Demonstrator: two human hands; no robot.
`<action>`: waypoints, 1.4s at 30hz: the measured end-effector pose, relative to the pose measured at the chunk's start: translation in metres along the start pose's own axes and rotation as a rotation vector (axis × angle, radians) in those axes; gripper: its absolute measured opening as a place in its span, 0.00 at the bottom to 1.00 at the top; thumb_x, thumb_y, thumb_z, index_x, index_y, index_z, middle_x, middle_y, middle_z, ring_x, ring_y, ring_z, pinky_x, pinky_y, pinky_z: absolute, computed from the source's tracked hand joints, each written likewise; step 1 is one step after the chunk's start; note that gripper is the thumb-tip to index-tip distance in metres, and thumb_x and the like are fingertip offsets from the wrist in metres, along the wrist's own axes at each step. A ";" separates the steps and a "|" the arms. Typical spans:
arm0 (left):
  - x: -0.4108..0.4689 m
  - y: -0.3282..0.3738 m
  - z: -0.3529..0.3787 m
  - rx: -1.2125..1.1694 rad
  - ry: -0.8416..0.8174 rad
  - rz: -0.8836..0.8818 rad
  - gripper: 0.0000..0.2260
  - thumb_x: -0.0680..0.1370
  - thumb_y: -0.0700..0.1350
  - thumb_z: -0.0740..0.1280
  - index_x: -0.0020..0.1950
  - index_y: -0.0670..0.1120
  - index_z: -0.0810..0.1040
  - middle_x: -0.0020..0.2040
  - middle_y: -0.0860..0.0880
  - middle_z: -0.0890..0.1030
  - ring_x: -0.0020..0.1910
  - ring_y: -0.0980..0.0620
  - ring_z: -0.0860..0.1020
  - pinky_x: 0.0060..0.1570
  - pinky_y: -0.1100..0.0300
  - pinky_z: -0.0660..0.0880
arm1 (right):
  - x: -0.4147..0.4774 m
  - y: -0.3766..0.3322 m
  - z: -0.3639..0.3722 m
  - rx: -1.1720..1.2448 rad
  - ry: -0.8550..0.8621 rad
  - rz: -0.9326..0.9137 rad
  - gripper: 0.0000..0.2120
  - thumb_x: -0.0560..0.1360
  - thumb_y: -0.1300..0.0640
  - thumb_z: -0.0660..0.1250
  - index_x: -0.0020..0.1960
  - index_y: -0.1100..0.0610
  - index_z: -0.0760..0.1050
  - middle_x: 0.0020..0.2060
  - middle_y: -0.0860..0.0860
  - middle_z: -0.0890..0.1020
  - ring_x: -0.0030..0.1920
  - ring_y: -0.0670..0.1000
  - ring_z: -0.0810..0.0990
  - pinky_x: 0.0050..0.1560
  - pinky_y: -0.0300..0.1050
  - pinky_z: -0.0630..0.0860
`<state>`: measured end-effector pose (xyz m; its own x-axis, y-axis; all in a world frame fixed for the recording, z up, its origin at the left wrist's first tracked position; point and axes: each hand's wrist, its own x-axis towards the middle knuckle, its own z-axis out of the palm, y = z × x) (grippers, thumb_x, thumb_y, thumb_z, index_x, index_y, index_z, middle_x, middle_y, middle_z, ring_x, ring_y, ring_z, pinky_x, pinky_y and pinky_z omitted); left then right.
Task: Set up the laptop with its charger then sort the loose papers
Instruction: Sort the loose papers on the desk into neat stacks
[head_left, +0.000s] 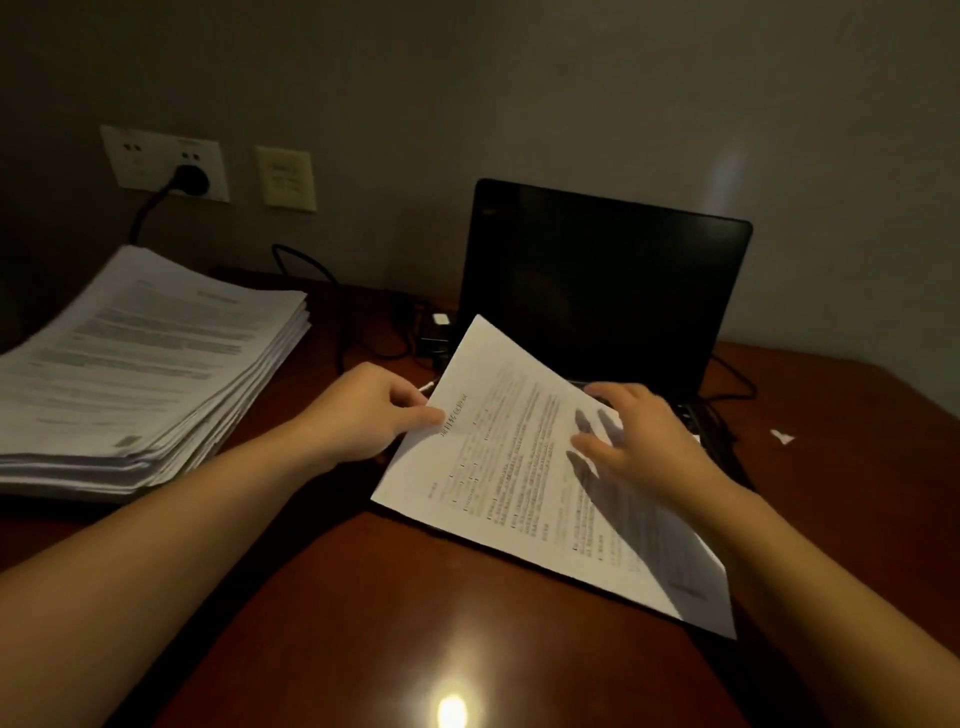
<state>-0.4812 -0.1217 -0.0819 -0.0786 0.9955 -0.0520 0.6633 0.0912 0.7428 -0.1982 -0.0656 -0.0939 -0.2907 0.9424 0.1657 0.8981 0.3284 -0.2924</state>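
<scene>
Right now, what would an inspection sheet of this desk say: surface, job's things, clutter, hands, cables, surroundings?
Surface: glossy brown desk, light glare near its front edge.
Job's things: laptop open, screen dark; charger brick by its left side; tall paper stack at left; loose sheets tilted in front of the screen.
Clutter: small white scrap right of the laptop.
Hands: left hand pinches the sheets' edge; right hand spread open over them.
Cables: black cable from a plug in the wall socket down towards the desk.
Surroundings: grey wall, a second wall plate.
</scene>
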 end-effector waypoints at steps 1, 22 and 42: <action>0.000 0.002 -0.003 0.010 -0.009 0.032 0.05 0.76 0.53 0.72 0.44 0.53 0.86 0.44 0.58 0.85 0.45 0.59 0.82 0.39 0.62 0.76 | 0.003 0.002 -0.004 -0.004 0.016 -0.012 0.36 0.76 0.42 0.70 0.79 0.47 0.60 0.76 0.49 0.65 0.74 0.54 0.65 0.72 0.58 0.68; -0.043 0.005 -0.041 -0.572 -0.105 -0.143 0.13 0.82 0.52 0.64 0.62 0.50 0.81 0.55 0.48 0.86 0.54 0.47 0.84 0.60 0.47 0.78 | 0.008 -0.071 -0.031 1.153 0.191 0.180 0.07 0.82 0.54 0.65 0.57 0.55 0.77 0.48 0.50 0.86 0.43 0.50 0.87 0.39 0.48 0.84; -0.048 -0.120 -0.216 0.229 0.497 -0.219 0.28 0.79 0.46 0.70 0.77 0.57 0.65 0.50 0.56 0.78 0.48 0.50 0.79 0.45 0.54 0.78 | 0.059 -0.293 0.059 1.073 -0.495 0.091 0.13 0.75 0.71 0.68 0.55 0.59 0.75 0.53 0.55 0.85 0.46 0.56 0.87 0.45 0.53 0.85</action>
<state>-0.7178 -0.1856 -0.0249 -0.5347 0.8273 0.1723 0.7316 0.3511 0.5843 -0.4978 -0.1021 -0.0545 -0.5479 0.8097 -0.2100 0.2543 -0.0779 -0.9640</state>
